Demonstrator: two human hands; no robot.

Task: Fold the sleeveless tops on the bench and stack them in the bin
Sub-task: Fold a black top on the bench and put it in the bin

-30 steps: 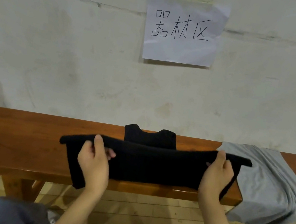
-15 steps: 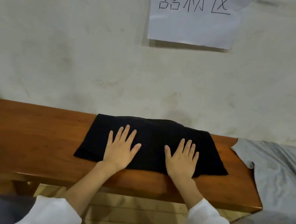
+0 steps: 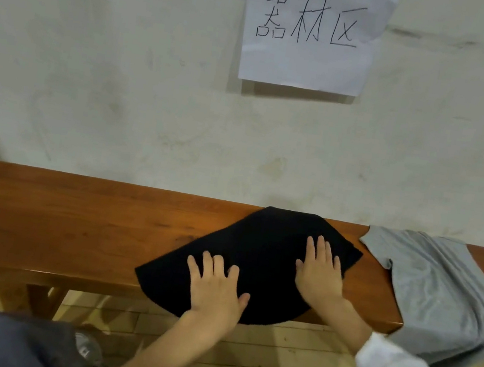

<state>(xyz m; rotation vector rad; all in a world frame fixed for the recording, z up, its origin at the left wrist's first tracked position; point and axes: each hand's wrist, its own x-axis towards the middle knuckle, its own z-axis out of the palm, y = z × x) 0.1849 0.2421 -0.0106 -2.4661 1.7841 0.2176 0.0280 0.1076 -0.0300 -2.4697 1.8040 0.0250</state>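
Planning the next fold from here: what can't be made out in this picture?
Head view:
- Bin: outside the frame, nowhere visible.
- Grey top: right part cut off by the frame's right edge.
- Black top: folded layers and armholes hidden beneath its own fabric, the left hand and right hand.

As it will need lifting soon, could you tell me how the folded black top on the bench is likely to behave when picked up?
Probably floppy: the black top hangs over the bench at its near edge. It may slide readily on the glossy wood under the flat left hand and right hand. The fold could fall open unless supported.
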